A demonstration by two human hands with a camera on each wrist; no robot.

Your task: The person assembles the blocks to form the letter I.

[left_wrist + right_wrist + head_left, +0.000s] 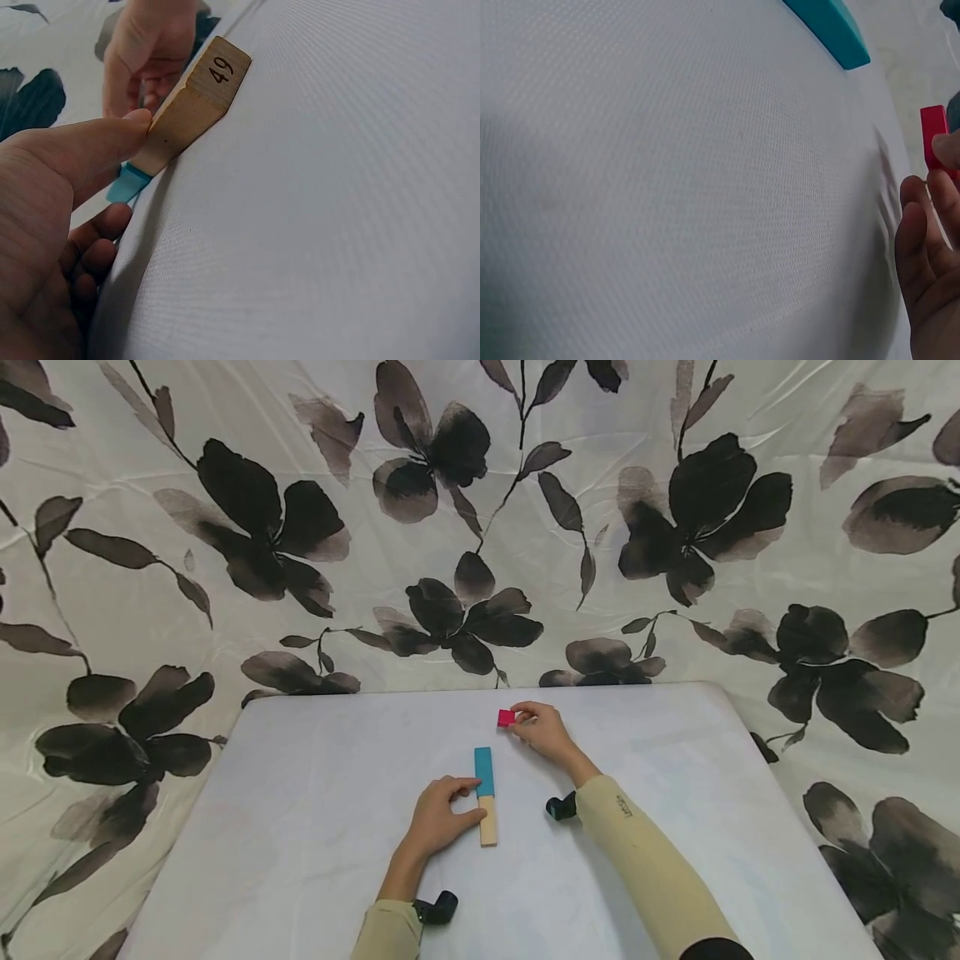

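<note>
A blue block and a plain wooden block lie end to end in one line on the table. My left hand rests against their left side, its thumb at the wooden block and its forefinger at the blue one. In the left wrist view the wooden block shows the number 49 on its end. Beyond the blue block, my right hand pinches a red block. The red block is partly covered by the thumb in the right wrist view; whether it touches the table I cannot tell.
The white table ends just beyond the red block. Behind and around it hangs a pale cloth with dark flowers. Black wrist cameras hang at the left sleeve and the right sleeve.
</note>
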